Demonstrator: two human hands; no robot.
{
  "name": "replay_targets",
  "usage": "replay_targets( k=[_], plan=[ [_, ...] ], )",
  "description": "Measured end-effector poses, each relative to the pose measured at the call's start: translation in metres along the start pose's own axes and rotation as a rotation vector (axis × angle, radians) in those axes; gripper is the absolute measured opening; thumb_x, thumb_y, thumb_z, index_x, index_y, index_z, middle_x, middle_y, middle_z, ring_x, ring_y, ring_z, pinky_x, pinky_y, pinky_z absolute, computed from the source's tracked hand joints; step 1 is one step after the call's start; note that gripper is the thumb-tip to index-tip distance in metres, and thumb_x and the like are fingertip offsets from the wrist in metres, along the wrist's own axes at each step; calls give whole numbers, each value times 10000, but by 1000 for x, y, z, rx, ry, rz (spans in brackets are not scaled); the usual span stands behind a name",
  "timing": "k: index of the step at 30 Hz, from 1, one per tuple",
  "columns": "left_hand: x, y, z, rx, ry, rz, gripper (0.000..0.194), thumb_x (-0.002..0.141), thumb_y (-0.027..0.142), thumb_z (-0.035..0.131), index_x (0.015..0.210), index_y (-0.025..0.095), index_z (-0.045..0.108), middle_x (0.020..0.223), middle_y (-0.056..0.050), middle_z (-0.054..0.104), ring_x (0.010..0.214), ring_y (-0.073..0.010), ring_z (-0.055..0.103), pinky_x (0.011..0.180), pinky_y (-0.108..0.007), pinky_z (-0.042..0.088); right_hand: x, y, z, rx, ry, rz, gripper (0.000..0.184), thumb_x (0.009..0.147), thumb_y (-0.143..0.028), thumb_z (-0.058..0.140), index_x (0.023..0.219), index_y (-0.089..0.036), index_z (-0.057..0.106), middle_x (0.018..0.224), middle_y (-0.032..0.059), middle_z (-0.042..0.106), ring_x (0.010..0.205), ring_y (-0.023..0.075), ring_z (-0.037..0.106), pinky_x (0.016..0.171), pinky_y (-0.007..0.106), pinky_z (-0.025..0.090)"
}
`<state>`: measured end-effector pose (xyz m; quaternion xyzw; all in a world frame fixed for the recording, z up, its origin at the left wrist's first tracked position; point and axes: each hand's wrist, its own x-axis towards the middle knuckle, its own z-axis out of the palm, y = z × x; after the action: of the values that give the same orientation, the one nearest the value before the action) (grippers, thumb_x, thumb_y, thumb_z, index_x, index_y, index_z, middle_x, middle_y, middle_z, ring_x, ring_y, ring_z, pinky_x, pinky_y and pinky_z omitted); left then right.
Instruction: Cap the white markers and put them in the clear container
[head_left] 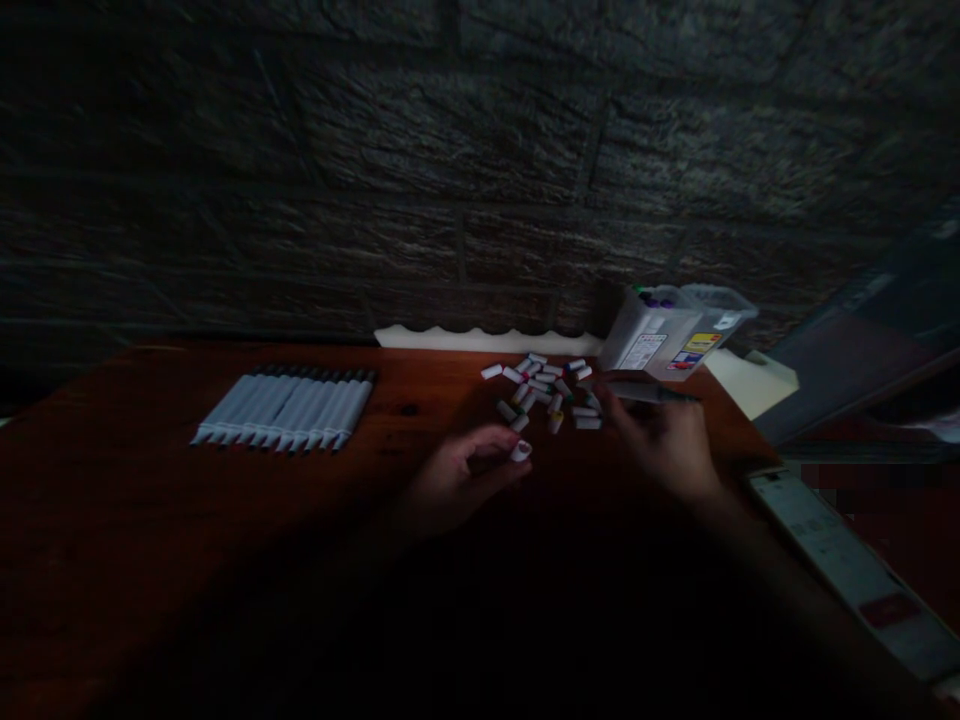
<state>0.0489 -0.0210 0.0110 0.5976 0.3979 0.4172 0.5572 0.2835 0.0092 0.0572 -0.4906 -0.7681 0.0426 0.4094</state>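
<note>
Between the thumb and fingers of my left hand (461,475) is a small white marker cap (520,452), its round end turned toward me. My right hand (671,440) is closed around a marker (634,391), which lies roughly level across the fingers. A loose pile of marker caps (541,383), white with coloured ends, is on the table just beyond and between my hands. To the left, several markers (289,408) lie side by side in a neat row, with no caps on their near ends. Dim light hides fine detail.
A clear plastic case (645,335) with a few markers inside stands at the back right, its lid open. Behind the caps lies a white wavy-edged strip (480,341) along the dark brick wall (450,180). A pale flat box (847,560) is at the wooden table's (120,500) right edge.
</note>
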Motion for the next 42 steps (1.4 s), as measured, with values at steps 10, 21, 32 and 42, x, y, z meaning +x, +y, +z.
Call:
replay_targets(
  k=[10, 21, 32, 42],
  plan=[
    [3, -1, -1, -1, 27, 7, 199, 791, 325, 680, 909, 185, 603, 872, -19, 686, 767, -148, 655, 697, -282, 538, -9, -17, 13, 438, -36, 134, 172, 854, -317, 651, 997, -224, 666, 971, 51, 698, 867, 183, 669, 721, 312, 570],
    [3, -2, -3, 50, 56, 33, 221, 746, 273, 730, 917, 182, 622, 859, -14, 698, 780, -149, 654, 707, -277, 522, -6, -24, 8, 697, -112, 320, 203, 827, -348, 674, 978, -215, 656, 827, 5, 666, 525, 80, 550, 456, 211, 497],
    [5, -7, -5, 134, 65, 95, 201, 779, 276, 703, 956, 181, 693, 921, -27, 737, 821, -165, 678, 770, -284, 532, -12, -37, 9, 508, -116, 68, 77, 846, -256, 637, 920, -243, 654, 902, 18, 718, 825, 175, 682, 736, 324, 585],
    [4, -4, -5, 122, 56, 138, 188, 800, 266, 687, 967, 180, 686, 927, -28, 740, 832, -164, 678, 778, -292, 532, -15, -32, 12, 523, -205, 82, 116, 855, -261, 629, 968, -250, 650, 957, 27, 701, 868, 182, 669, 765, 347, 577]
  ],
)
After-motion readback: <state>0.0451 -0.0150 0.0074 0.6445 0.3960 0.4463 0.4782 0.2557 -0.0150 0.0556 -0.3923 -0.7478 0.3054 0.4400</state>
